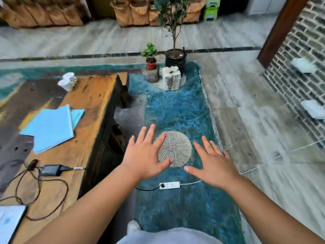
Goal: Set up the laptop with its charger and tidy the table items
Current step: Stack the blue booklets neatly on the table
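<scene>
We see a grey stone floor with a dark inlaid stripe | a teal shag rug under a round ribbed stone | two potted plants at the rug's far end | grey brick wall right | wooden post.

No readable text, brand, number or sign was found anywhere. The green box at the far wall behind the tall potted plant had print on it, but blur made it unreadable. The white paper at the near end of the wooden table showed a blue mark, no legible words.
</scene>
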`<state>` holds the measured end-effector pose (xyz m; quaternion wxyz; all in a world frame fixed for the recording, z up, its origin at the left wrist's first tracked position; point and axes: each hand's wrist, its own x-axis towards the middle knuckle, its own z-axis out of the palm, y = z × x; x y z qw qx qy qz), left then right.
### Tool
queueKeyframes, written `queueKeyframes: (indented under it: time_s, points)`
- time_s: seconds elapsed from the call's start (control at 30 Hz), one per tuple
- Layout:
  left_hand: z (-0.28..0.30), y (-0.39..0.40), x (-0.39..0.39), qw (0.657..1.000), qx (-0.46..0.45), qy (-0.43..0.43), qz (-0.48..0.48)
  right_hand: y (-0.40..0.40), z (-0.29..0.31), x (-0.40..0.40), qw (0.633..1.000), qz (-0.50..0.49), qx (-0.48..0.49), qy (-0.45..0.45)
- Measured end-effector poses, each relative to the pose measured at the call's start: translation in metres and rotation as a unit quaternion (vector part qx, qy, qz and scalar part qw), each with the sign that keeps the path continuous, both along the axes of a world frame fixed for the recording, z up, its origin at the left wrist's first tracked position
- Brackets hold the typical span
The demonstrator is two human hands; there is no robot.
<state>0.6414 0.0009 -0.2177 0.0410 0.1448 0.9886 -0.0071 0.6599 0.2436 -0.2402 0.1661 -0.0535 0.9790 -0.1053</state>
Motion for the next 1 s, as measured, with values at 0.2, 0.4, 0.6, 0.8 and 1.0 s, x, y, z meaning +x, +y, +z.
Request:
queueKeyframes:
  time_s: [0.2,0.4,0.6,0.8,1.0]
  points:
    - [0.022,0.037,0.003,1.000,0.001,0.027,-0.001,0.034,0.026,0.000,0.999,-0.014,0.004,0.032]
    - [0.033,0.086,0.021,0.999,0.008,0.043,0.010,0.080,0.041,0.014,0.999,-0.011,0.002,0.032]
    - [0.037,0.134,0.041,0.999,0.008,0.041,0.025,0.127,0.048,0.030,1.000,0.004,0.000,0.023]
    - [0.044,0.165,0.049,0.999,0.004,0.037,0.019,0.156,0.047,0.039,1.000,-0.013,-0.011,0.025]
    - [0.050,0.162,0.040,0.999,0.006,0.040,0.018,0.156,0.049,0.028,0.999,-0.012,-0.010,0.031]
